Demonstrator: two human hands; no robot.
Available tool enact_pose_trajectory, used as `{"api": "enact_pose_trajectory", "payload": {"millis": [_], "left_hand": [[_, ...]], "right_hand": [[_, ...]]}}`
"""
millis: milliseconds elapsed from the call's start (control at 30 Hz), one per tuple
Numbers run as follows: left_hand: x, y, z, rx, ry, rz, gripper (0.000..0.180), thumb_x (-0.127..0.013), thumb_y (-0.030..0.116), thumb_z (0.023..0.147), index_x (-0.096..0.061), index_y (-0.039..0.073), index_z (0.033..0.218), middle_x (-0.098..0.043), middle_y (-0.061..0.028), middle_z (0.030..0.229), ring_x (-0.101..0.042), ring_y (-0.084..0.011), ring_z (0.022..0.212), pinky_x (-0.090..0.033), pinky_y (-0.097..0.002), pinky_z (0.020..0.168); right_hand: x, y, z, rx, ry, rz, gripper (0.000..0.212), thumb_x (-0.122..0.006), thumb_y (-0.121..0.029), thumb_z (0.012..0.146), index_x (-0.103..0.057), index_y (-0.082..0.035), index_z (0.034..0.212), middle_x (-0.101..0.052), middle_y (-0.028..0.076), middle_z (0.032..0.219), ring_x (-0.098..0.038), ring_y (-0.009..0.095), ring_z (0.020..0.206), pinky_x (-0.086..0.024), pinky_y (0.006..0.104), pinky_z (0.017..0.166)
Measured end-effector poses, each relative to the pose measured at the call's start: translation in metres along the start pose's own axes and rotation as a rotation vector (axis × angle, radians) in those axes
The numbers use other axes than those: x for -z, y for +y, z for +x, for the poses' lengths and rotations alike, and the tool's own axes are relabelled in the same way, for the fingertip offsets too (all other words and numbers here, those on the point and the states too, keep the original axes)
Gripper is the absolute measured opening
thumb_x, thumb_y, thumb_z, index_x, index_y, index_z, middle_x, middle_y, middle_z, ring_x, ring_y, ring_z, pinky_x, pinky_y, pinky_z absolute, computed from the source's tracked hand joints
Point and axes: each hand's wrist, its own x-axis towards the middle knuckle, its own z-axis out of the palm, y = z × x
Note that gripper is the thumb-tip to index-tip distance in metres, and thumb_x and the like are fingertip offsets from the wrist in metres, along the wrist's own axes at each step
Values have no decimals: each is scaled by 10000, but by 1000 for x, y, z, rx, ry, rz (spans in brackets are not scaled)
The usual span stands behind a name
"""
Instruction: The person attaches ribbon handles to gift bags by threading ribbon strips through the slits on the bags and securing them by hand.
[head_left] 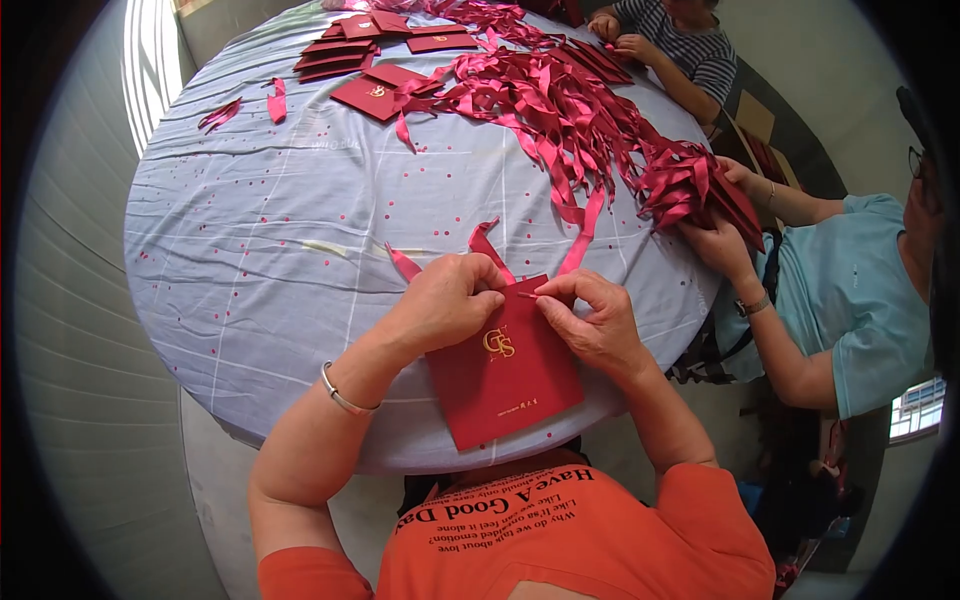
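Observation:
A flat dark-red paper bag [505, 375] with a gold emblem lies at the table's near edge, in front of me. My left hand [450, 305] is closed at its upper left corner, thumb on the front and fingers at the top edge. With thumb and forefinger, my right hand [597, 318] pinches a short end of pink-red ribbon [526, 295] at the bag's upper part. Beyond the bag's top, more ribbon [482, 240] sticks out between my hands, and a longer strip [588, 230] runs from my right hand toward the ribbon heap. My fingertips partly hide the top edge.
A pale cloth [290, 210] with small red dots covers the round table. Ribbons [540, 100] heap across its far right. Stacked red bags [335, 55] lie at the far left. A co-worker in light blue [810, 290] holds ribboned bags at right; another in stripes [670, 45] sits beyond.

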Motion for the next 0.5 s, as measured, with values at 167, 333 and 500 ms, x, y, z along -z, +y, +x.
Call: {"api": "enact_pose_trajectory", "payload": {"millis": [167, 333, 500], "left_hand": [[0, 1, 0, 46, 27, -34, 184, -667, 149, 811, -694, -6, 908, -705, -157, 798, -689, -250, 740, -518, -352, 667], [1, 5, 1, 77, 21, 6, 173, -673, 139, 829, -689, -19, 898, -687, -111, 761, -642, -167, 706, -500, -312, 632], [-2, 3, 1, 61, 26, -7, 168, -670, 120, 844, -680, -36, 905, -669, -63, 728, -592, -82, 671, -481, -272, 600]], "right_hand": [[0, -7, 2, 33, 62, -34, 100, -709, 23, 785, -681, -11, 875, -655, 53, 779, -585, 114, 661, -472, 260, 606], [-4, -5, 8, 155, 66, -48, 135, -705, 57, 740, -678, -19, 849, -648, 59, 741, -592, 141, 628, -471, 278, 575], [-6, -6, 9, 264, 66, -247, 173, -710, 47, 663, -659, -44, 800, -647, 74, 739, -608, 216, 626, -486, 323, 582]]}}
